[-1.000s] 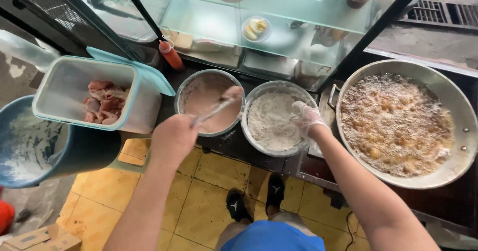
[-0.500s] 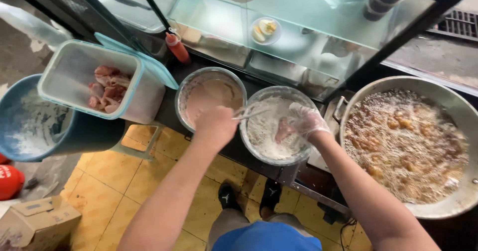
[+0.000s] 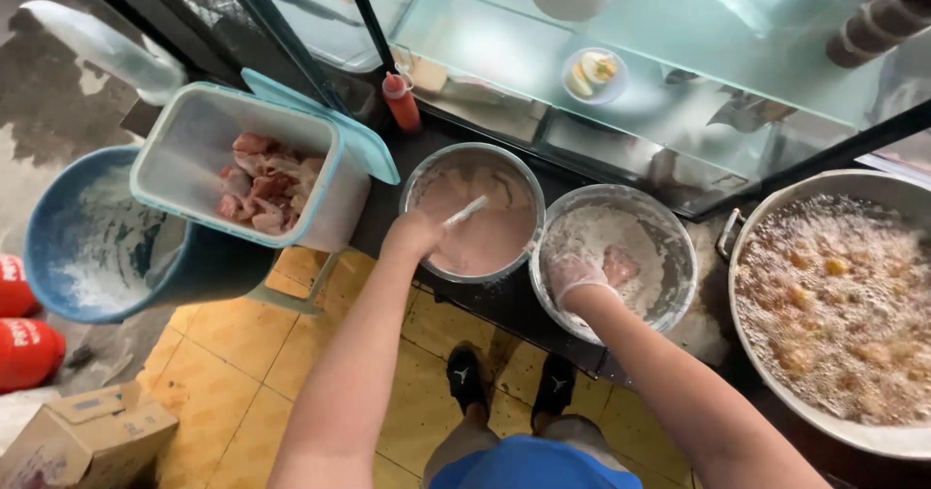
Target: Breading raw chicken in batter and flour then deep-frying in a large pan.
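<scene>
My left hand (image 3: 412, 234) grips pale tongs (image 3: 465, 211) over the metal bowl of pinkish batter (image 3: 485, 232). My right hand (image 3: 574, 273), in a thin flour-dusted glove, rests inside the metal bowl of white flour (image 3: 669, 237). A pink piece of raw meat (image 3: 619, 263) lies in the flour just right of its fingers; whether they touch it I cannot tell.
A white tub of raw meat (image 3: 257, 184) with a teal lid sits left, above a blue bucket (image 3: 107, 247) dusted with flour. A big pan of bubbling frying pieces (image 3: 834, 305) fills the right. A glass display case (image 3: 582, 53) stands behind. A red sauce bottle (image 3: 401, 101) and a cardboard box (image 3: 87, 436) are nearby.
My left hand has drawn the tongs back from the flour bowl to the batter bowl. The meat piece now lies in the flour by my right hand.
</scene>
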